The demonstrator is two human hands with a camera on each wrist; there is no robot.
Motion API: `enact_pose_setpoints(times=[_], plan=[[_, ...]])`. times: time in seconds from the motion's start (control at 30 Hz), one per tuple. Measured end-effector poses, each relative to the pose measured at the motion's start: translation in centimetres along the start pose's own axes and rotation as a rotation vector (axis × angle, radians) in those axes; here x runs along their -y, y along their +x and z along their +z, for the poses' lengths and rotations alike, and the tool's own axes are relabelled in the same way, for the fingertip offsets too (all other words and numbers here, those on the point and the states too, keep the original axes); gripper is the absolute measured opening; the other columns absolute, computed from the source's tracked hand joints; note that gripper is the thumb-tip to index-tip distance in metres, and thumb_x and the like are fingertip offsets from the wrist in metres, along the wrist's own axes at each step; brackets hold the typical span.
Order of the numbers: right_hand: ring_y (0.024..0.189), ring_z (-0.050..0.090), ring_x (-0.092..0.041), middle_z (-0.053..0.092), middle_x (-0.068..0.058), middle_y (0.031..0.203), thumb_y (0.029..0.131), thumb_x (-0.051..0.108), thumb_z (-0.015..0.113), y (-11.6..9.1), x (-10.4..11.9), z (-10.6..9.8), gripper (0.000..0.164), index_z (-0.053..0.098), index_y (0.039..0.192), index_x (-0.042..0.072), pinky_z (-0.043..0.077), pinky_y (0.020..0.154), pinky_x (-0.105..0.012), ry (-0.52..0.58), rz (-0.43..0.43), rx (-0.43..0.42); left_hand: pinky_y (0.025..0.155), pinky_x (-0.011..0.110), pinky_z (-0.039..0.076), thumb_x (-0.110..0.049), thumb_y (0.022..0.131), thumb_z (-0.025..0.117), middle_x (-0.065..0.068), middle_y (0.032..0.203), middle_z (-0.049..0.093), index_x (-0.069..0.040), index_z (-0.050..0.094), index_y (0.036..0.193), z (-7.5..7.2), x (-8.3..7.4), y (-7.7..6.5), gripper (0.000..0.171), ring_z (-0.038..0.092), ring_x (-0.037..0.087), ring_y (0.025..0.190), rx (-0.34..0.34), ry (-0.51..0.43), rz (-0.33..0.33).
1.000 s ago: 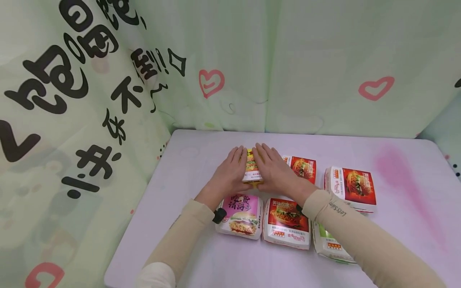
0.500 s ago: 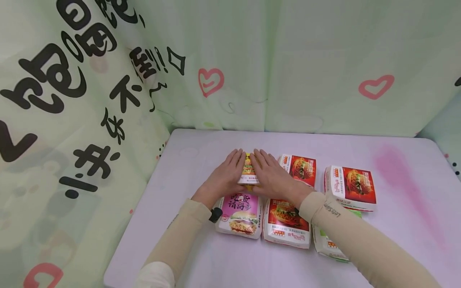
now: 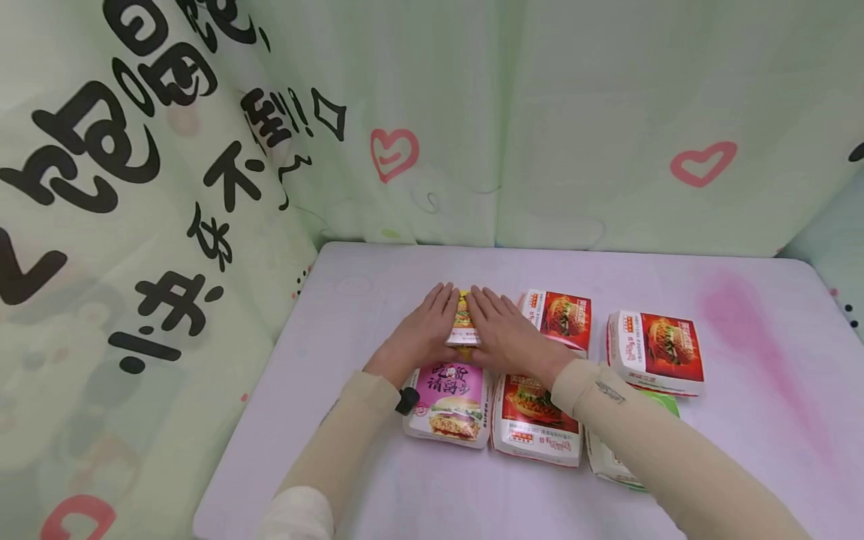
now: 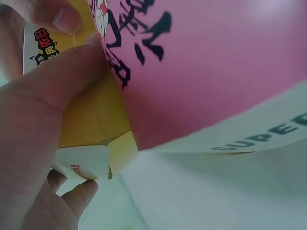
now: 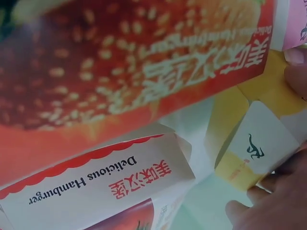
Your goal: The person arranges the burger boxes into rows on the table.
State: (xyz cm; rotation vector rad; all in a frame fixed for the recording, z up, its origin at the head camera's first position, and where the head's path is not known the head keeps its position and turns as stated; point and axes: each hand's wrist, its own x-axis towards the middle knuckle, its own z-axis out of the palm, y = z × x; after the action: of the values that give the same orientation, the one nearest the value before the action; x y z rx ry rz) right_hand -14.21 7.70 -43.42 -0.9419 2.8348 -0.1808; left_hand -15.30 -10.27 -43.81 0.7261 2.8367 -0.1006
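A yellow burger box (image 3: 463, 324) with a white band sits behind the pink burger box (image 3: 451, 405), at the left end of the boxes. My left hand (image 3: 420, 331) grips its left side and my right hand (image 3: 511, 334) its right side. Both thumbs press the near face, and the fingers run along the sides and top edges. In the left wrist view, the yellow box's front (image 4: 91, 112) shows close behind the pink box's edge. In the right wrist view, right-hand fingers (image 5: 268, 201) bend around its white corner flap. Much of the yellow box is hidden by the hands.
A red burger box (image 3: 567, 321) stands right of the yellow one, another red box (image 3: 533, 409) in front of it. A third red box (image 3: 664, 352) lies farther right, over a green-and-white box (image 3: 610, 461) partly under my right sleeve. Curtains (image 3: 574, 112) border the table (image 3: 324, 465).
Both hands and the yellow box have shifted slightly left and toward me, closer to the pink box. The other boxes have stayed in place.
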Motion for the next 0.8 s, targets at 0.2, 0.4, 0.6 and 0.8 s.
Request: enact_pose_setpoints(times=[0.2, 0.4, 0.6, 0.8], plan=[[0.151, 0.019, -0.041, 0.018, -0.024, 0.163, 0.096, 0.039, 0.061, 0.3, 0.0, 0.2, 0.084, 0.02, 0.155, -0.005, 0.023, 0.122, -0.054, 0.038, -0.004, 0.044, 0.124, 0.035, 0.023, -0.054, 0.086, 0.068, 0.015, 0.166, 0.013, -0.003, 0.012, 0.158, 0.3, 0.1, 0.1, 0.105, 0.011, 0.029, 0.155, 0.032, -0.074, -0.016], [0.15, 0.025, -0.04, 0.023, -0.024, 0.162, 0.098, 0.028, 0.059, 0.6, -0.4, 0.2, 0.071, 0.027, 0.153, -0.004, 0.025, 0.123, -0.049, 0.057, -0.028, 0.05, 0.122, 0.035, 0.028, -0.048, 0.088, 0.069, 0.016, 0.165, 0.018, -0.003, 0.017, 0.157, 0.2, 0.3, 0.0, 0.098, 0.017, 0.029, 0.154, 0.009, -0.113, -0.011], [0.146, 0.032, -0.04, 0.032, -0.023, 0.158, 0.096, 0.022, 0.061, 0.5, -0.7, 0.2, 0.062, 0.038, 0.149, -0.001, 0.031, 0.12, -0.051, 0.121, -0.045, 0.025, 0.121, 0.036, 0.03, -0.049, 0.09, 0.067, 0.013, 0.163, 0.023, -0.005, 0.026, 0.156, -0.6, 0.1, -0.2, 0.09, 0.022, 0.025, 0.152, 0.069, -0.182, -0.038], [0.142, 0.037, -0.041, 0.038, -0.024, 0.154, 0.096, 0.019, 0.058, 0.3, -0.9, 0.1, 0.051, 0.048, 0.142, 0.0, 0.036, 0.117, -0.053, 0.17, -0.067, 0.008, 0.119, 0.036, 0.036, -0.045, 0.097, 0.06, 0.013, 0.158, 0.035, -0.006, 0.041, 0.149, -1.0, -0.1, 0.0, 0.068, 0.034, 0.024, 0.146, 0.063, -0.144, -0.048]])
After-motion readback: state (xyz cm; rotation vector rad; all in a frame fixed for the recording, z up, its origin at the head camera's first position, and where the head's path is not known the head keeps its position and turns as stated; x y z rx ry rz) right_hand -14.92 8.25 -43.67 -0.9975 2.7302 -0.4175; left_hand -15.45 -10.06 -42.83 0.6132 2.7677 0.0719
